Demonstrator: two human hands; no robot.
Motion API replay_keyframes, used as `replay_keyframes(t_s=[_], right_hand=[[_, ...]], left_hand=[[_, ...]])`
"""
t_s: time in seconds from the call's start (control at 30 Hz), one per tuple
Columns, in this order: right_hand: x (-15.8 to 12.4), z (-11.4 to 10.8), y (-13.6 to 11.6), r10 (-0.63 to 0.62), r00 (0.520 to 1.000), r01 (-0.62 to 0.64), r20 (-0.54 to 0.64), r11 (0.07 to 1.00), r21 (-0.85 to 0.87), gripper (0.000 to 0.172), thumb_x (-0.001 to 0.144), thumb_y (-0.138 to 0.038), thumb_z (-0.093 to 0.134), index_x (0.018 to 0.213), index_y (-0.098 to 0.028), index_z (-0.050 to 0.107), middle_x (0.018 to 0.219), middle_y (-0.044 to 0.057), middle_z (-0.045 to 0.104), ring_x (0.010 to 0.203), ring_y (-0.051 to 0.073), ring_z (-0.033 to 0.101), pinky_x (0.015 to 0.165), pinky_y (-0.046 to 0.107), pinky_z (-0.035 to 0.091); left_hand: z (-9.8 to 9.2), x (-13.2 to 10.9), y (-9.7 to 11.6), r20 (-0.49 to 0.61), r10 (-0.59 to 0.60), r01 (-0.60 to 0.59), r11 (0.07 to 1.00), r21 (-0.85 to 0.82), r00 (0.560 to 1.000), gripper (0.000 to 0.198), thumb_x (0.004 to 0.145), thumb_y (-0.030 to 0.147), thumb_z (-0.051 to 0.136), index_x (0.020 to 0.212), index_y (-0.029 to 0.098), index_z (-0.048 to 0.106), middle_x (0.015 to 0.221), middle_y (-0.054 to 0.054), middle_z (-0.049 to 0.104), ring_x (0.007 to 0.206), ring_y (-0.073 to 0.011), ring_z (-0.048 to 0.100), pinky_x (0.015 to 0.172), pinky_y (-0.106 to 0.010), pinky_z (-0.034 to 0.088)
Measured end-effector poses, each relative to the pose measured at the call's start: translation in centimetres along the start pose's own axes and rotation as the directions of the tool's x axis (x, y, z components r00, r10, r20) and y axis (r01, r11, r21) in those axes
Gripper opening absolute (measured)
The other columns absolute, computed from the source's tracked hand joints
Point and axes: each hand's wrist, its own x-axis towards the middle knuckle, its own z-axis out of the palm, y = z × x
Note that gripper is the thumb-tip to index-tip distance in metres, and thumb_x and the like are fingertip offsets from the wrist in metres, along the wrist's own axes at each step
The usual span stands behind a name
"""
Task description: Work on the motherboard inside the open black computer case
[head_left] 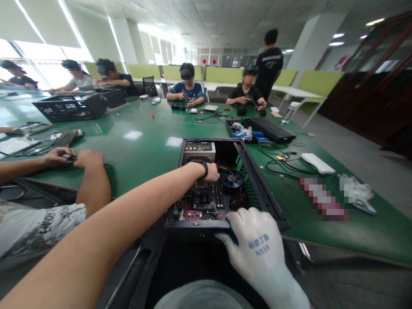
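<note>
An open black computer case [264, 189] lies before me at the table edge. My left hand [211, 172], bare with a black band at the wrist, reaches inside it. Its fingers are curled beside the round black fan [231, 179]; what they hold, if anything, is hidden. Under the wrist shows the motherboard [206, 199], and beyond it the power supply [202, 150]. My right hand [254, 234], in a white glove, grips the near rim of the case, thumb outside and fingers over the edge.
A person's hands [75, 158] work on a small part at my left. On the green table [144, 146] lie a tray [246, 131] with gloves, black cables [277, 159], a white box [318, 164] and another glove [357, 193]. Several people sit farther off.
</note>
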Motion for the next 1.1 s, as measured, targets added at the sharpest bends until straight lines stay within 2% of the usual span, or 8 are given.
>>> replay_keyframes(t_s=[0.07, 0.17, 0.27, 0.37, 0.53, 0.67, 0.87, 1.1], right_hand=[[1.2, 0.2, 0.5, -0.009, 1.000, 0.010, 0.019, 1.000, -0.022, 0.027, 0.077, -0.045, 0.072, 0.086, -0.023, 0.060, 0.080, 0.003, 0.058, 0.078, 0.021, 0.046, 0.068, 0.035, 0.019], [4.3, 0.9, 1.5, -0.020, 0.998, 0.025, 0.059, 0.996, -0.084, 0.030, 0.083, -0.050, 0.064, 0.090, -0.021, 0.060, 0.086, 0.005, 0.060, 0.082, 0.022, 0.049, 0.070, 0.035, 0.022], [8.7, 2.2, 2.8, -0.016, 0.996, 0.028, 0.083, 0.988, -0.150, 0.037, 0.086, -0.056, 0.059, 0.095, -0.021, 0.060, 0.092, 0.008, 0.062, 0.089, 0.023, 0.052, 0.072, 0.035, 0.026], [14.1, 4.1, 4.2, -0.010, 0.996, 0.024, 0.086, 0.985, -0.170, 0.041, 0.088, -0.056, 0.056, 0.103, -0.018, 0.060, 0.099, 0.011, 0.063, 0.095, 0.025, 0.054, 0.076, 0.036, 0.032], [23.1, 7.0, 5.7, 0.039, 0.992, -0.013, 0.119, 0.977, -0.213, 0.046, 0.091, -0.053, 0.054, 0.117, -0.016, 0.058, 0.112, 0.010, 0.061, 0.103, 0.023, 0.057, 0.089, 0.041, 0.044], [28.3, 8.5, 6.5, 0.075, 0.985, -0.037, 0.156, 0.972, -0.234, 0.043, 0.092, -0.047, 0.056, 0.123, -0.017, 0.057, 0.122, 0.009, 0.059, 0.107, 0.021, 0.058, 0.093, 0.044, 0.049], [31.1, 9.3, 7.4, 0.092, 0.975, -0.045, 0.202, 0.973, -0.227, 0.043, 0.092, -0.045, 0.057, 0.125, -0.017, 0.057, 0.124, 0.009, 0.058, 0.108, 0.021, 0.059, 0.093, 0.044, 0.050], [29.2, 9.2, 7.0, 0.061, 0.978, -0.019, 0.197, 0.977, -0.211, 0.046, 0.092, -0.050, 0.055, 0.125, -0.017, 0.057, 0.124, 0.009, 0.058, 0.111, 0.022, 0.057, 0.096, 0.046, 0.047]], left_hand=[[-1.0, 0.1, -0.5, -0.016, -0.013, 0.012, 0.999, -0.033, 1.000, 0.055, 0.090, 0.042, 0.040, 0.129, 0.007, 0.058, 0.127, -0.021, 0.065, 0.109, -0.0242, 0.066, 0.083, -0.026, 0.049], [-2.9, 0.2, -1.7, -0.181, -0.053, 0.039, 0.996, -0.080, 0.982, 0.050, 0.091, 0.041, 0.036, 0.119, 0.009, 0.062, 0.119, -0.019, 0.069, 0.104, -0.0258, 0.067, 0.081, -0.029, 0.050], [-4.6, 0.2, -3.2, -0.381, -0.100, 0.060, 0.992, -0.114, 0.919, 0.045, 0.093, 0.038, 0.032, 0.105, 0.012, 0.067, 0.108, -0.017, 0.072, 0.100, -0.0263, 0.068, 0.082, -0.031, 0.049], [-5.7, 0.0, -4.7, -0.503, -0.163, 0.084, 0.981, -0.176, 0.849, 0.047, 0.096, 0.038, 0.027, 0.097, 0.014, 0.067, 0.104, -0.015, 0.072, 0.100, -0.0256, 0.067, 0.087, -0.031, 0.047], [-6.3, -0.7, -6.2, -0.584, -0.256, 0.104, 0.954, -0.280, 0.771, 0.046, 0.099, 0.042, 0.026, 0.099, 0.017, 0.064, 0.102, -0.013, 0.072, 0.098, -0.0247, 0.066, 0.085, -0.032, 0.047], [-6.0, -1.2, -7.0, -0.582, -0.313, 0.130, 0.933, -0.334, 0.751, 0.045, 0.098, 0.043, 0.025, 0.096, 0.018, 0.062, 0.101, -0.013, 0.071, 0.097, -0.0262, 0.065, 0.082, -0.033, 0.046], [-5.0, -2.2, -8.3, -0.565, -0.361, 0.107, 0.896, -0.432, 0.742, 0.028, 0.095, 0.038, 0.033, 0.091, 0.020, 0.054, 0.091, -0.010, 0.069, 0.089, -0.0246, 0.064, 0.077, -0.033, 0.047], [-5.2, -3.3, -8.2, -0.541, -0.418, 0.070, 0.833, -0.549, 0.730, 0.021, 0.091, 0.033, 0.041, 0.102, 0.017, 0.048, 0.109, -0.014, 0.063, 0.103, -0.0220, 0.059, 0.091, -0.034, 0.046]])
